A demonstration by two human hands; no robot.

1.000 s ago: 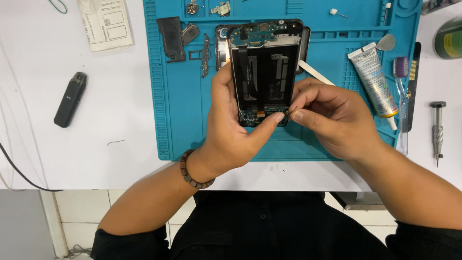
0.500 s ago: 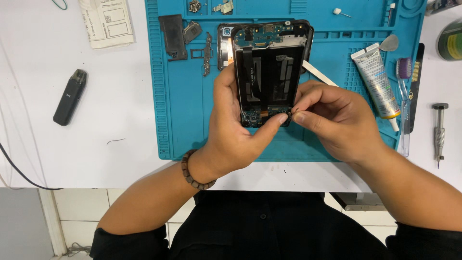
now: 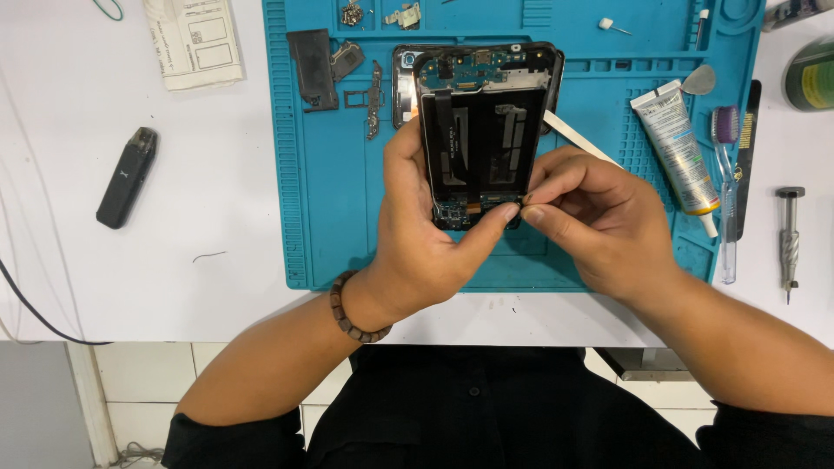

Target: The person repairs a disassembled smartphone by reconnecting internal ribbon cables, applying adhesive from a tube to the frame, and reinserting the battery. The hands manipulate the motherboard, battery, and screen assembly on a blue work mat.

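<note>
Black opened phone gripped by left hand; right hand fingertips pinch its lower edge, part hidden.

Glue tube, screwdriver, toothbrush beside blue mat.

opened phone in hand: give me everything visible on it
The opened phone is a dark-framed handset with its back off, held upright above the blue repair mat. A blue-green circuit board sits at its top, black shielding and flex strips fill the middle, and a small board lies at the bottom. The left hand grips its left edge, thumb at the bottom. The right hand pinches at the bottom edge.
</note>
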